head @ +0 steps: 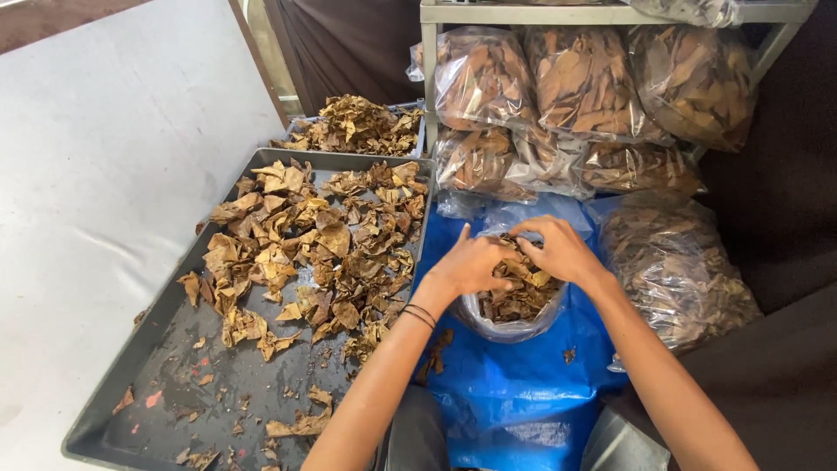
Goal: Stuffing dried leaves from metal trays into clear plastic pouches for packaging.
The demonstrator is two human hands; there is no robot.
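My left hand and my right hand meet over an open clear plastic bag half full of dry brown leaves. Both hands have their fingers curled into the leaves at the bag's mouth, pressing a clump between them. The bag sits on a blue plastic sheet in front of me. Black bands circle my left wrist. To the left lies a large dark grey tray spread with a loose heap of dried leaves.
A second tray heaped with leaves stands behind the grey one. Several filled clear bags of leaves are stacked on a metal rack, with another bag on the floor at right. A white board lies at left.
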